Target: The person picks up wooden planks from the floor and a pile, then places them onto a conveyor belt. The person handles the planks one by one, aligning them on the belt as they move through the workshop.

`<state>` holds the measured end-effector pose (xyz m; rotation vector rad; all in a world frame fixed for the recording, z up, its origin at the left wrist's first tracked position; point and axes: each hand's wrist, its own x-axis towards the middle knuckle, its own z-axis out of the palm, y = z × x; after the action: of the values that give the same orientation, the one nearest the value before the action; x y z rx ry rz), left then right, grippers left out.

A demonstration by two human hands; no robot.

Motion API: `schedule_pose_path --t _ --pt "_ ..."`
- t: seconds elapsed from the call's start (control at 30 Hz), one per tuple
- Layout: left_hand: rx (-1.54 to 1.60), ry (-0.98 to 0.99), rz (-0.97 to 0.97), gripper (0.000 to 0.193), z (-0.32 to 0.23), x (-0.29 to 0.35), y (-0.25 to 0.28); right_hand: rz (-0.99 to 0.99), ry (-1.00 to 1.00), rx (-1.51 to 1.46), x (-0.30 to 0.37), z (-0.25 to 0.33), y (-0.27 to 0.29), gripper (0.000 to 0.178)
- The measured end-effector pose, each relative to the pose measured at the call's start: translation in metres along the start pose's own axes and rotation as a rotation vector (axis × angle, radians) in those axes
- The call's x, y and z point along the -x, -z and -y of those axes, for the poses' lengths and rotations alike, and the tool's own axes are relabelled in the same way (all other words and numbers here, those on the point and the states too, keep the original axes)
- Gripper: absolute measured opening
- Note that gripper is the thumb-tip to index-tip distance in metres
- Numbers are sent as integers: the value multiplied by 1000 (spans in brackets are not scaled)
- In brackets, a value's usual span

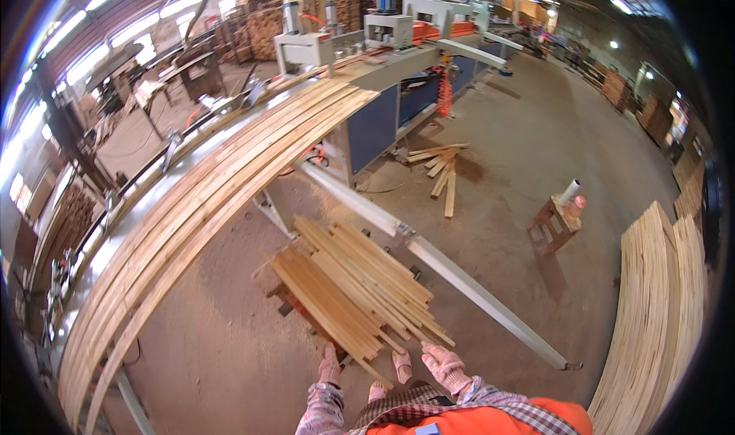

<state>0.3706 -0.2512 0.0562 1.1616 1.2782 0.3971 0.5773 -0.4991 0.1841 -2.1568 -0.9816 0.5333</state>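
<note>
Just ahead of me lies a low stack of wooden strips (360,282), their near ends uneven. My left hand (329,366), in a pinkish knitted glove, is beside the stack's near left corner with its fingers stretched out and nothing in it. Gloved the same way, my right hand (445,368) is by the near right ends of the strips, its fingers extended and apart. Whether its fingertips touch the wood is hard to make out. Long wooden strips (222,175) lie side by side along the machine table on the left.
A blue-and-grey machine (375,129) stands ahead. A metal rail (482,301) runs out from it toward the right. Loose strips (442,173) lie on the floor. A small wooden stool (555,222) carries a bottle and a white cylinder. Tall stacked boards (639,312) line the right.
</note>
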Motion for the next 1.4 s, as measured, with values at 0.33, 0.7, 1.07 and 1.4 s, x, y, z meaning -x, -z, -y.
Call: schedule_pose_path --t 0.33,0.7,1.07,1.4 --pt "-301 182 8 76 -7 26 -26 180 -65 -156 75 -11 -8 39" --pt "-914 88 271 61 56 197 -24 310 -569 -895 79 -187 -47 37" --pt "-1098 9 275 49 88 205 65 551 36 -575 6 57 -64 36" --pt "-547 300 -123 68 63 180 226 634 457 -608 -5 235 -220 34"
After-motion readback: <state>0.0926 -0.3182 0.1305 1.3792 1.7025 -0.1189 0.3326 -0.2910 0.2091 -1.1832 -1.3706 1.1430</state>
